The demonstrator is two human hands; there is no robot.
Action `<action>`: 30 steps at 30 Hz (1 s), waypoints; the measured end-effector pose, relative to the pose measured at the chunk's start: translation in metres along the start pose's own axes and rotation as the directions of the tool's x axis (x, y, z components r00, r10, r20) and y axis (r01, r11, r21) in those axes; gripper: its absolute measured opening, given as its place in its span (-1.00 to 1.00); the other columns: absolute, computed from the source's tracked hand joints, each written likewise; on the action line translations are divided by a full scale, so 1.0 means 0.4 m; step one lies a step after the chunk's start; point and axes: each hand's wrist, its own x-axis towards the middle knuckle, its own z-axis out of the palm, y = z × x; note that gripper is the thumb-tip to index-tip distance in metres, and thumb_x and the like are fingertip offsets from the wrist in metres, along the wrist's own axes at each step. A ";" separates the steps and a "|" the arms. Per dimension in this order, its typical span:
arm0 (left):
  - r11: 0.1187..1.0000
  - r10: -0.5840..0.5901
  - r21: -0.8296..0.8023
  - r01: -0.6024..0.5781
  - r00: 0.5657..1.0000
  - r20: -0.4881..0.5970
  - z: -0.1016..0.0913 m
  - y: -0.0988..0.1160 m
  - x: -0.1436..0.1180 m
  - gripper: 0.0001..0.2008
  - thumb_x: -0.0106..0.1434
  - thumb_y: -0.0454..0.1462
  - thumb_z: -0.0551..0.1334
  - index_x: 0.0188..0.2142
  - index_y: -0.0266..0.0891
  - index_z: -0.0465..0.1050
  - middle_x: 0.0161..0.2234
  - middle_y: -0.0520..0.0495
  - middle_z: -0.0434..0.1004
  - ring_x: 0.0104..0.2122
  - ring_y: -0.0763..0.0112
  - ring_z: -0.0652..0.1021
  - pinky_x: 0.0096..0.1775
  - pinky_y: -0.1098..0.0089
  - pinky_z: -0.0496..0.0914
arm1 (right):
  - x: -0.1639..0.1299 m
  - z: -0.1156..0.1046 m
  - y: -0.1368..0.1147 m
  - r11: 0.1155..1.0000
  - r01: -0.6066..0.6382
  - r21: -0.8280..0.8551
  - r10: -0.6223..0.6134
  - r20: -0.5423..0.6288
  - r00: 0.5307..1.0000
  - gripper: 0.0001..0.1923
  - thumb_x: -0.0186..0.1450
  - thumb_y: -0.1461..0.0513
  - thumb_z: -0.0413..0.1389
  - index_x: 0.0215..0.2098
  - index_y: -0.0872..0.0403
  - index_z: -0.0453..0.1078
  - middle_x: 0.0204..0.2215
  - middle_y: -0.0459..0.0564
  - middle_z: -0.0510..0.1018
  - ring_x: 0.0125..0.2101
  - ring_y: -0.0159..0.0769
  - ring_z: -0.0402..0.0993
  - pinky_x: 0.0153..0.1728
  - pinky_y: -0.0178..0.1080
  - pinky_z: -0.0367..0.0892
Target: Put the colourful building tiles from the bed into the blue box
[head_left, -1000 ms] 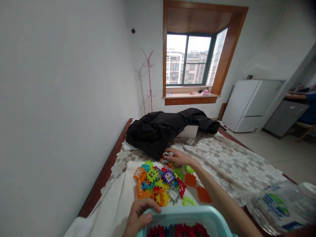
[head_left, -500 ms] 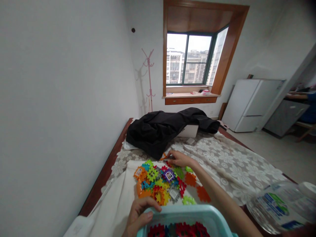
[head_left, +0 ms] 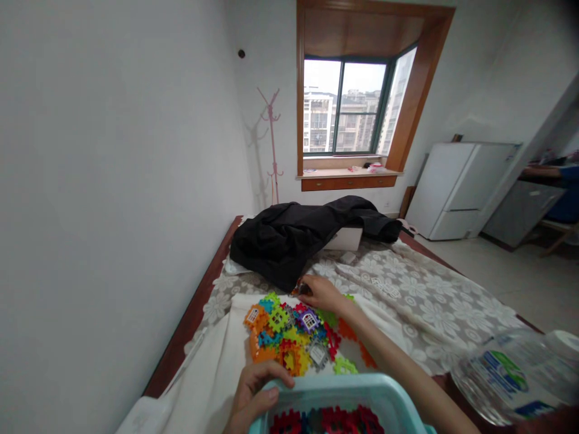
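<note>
A light blue plastic bin [head_left: 348, 381] stands close in front of me, with red toy building pieces [head_left: 335, 419] inside. My left hand [head_left: 260, 392] grips its left rim, thumb and fingers closed over the edge. Beyond the bin lies a pile of colourful notched building pieces [head_left: 289, 334], several with window or door shapes. My right hand [head_left: 321, 294] reaches past the pile to the edge of the black cloth. Its fingers are pinched on an orange building piece [head_left: 296, 290], mostly hidden by them. The right forearm partly covers orange pieces on the pile's right.
White cloth [head_left: 217, 367] lies under the pile, over a floral bedspread [head_left: 443, 301]. A black cloth [head_left: 289, 235] drapes over a white box [head_left: 346, 239]. A large clear plastic bottle [head_left: 511, 374] is at right. Farther back stand a pink coat rack [head_left: 272, 138] and white fridge [head_left: 461, 190].
My right hand has moved slightly left and closed in on the orange piece by the black cloth. The left hand keeps its hold on the bin.
</note>
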 end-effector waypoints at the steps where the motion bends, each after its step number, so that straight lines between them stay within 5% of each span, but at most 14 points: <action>1: 1.000 0.004 -0.002 -0.004 1.000 0.009 0.000 0.000 0.000 -0.66 0.08 0.01 0.46 -0.35 -0.21 0.72 -0.35 -0.11 0.66 -0.30 0.18 0.54 -0.23 0.35 0.35 | -0.001 0.002 -0.004 1.000 -0.005 -0.010 0.005 -0.013 1.000 -0.64 0.35 0.14 0.24 0.07 0.08 0.44 -0.09 0.11 0.62 -0.12 -0.08 0.54 -0.12 -0.20 0.31; 10: 0.999 -0.033 0.013 0.034 0.997 -0.070 -0.003 -0.020 -0.019 -0.72 0.09 -0.06 0.44 -0.30 -0.20 0.70 -0.31 -0.13 0.65 -0.24 0.10 0.56 -0.19 0.29 0.41 | -0.003 0.017 -0.005 1.000 -0.028 0.006 0.029 -0.083 0.996 -0.66 0.35 0.03 0.27 -0.02 0.04 0.46 -0.06 0.10 0.56 -0.12 -0.11 0.51 -0.13 -0.21 0.31; 16: 0.999 -0.042 0.009 0.043 0.994 -0.096 -0.002 -0.029 -0.026 -0.73 0.10 -0.06 0.43 -0.30 -0.20 0.69 -0.30 -0.13 0.65 -0.23 0.07 0.56 -0.18 0.27 0.42 | 0.003 0.042 0.012 0.996 -0.087 0.031 0.091 -0.137 0.986 -0.41 0.32 0.10 0.30 0.24 0.12 0.31 0.06 0.20 0.54 0.00 -0.01 0.50 -0.04 -0.15 0.34; 21: 0.999 -0.035 -0.022 0.034 0.997 -0.065 0.001 -0.027 -0.020 -0.69 0.11 -0.03 0.43 -0.30 -0.21 0.70 -0.30 -0.11 0.65 -0.24 0.15 0.55 -0.20 0.33 0.39 | 0.007 0.052 0.028 0.992 -0.114 0.060 0.121 -0.140 0.983 -0.49 0.31 0.05 0.30 0.15 0.08 0.40 0.13 0.18 0.51 0.02 -0.02 0.52 0.01 -0.14 0.36; 26: 0.998 -0.031 -0.050 0.031 1.000 -0.003 0.006 -0.017 -0.010 -0.66 0.11 0.00 0.44 -0.31 -0.22 0.71 -0.34 -0.10 0.64 -0.30 0.21 0.54 -0.24 0.36 0.37 | 0.009 0.069 0.034 0.984 -0.151 0.095 0.164 -0.157 0.974 -0.15 0.32 0.09 0.27 0.43 0.16 0.05 0.12 0.27 0.54 0.08 0.06 0.51 0.06 -0.06 0.36; 30: 0.999 -0.020 -0.042 0.020 1.000 -0.005 0.008 -0.012 -0.013 -0.68 0.12 -0.01 0.43 -0.31 -0.21 0.71 -0.33 -0.11 0.65 -0.28 0.19 0.54 -0.21 0.35 0.37 | 0.006 0.073 0.029 0.984 -0.157 0.087 0.174 -0.242 0.955 -0.19 0.29 0.12 0.27 0.41 0.10 0.08 0.21 0.24 0.42 0.10 0.01 0.48 0.06 -0.09 0.37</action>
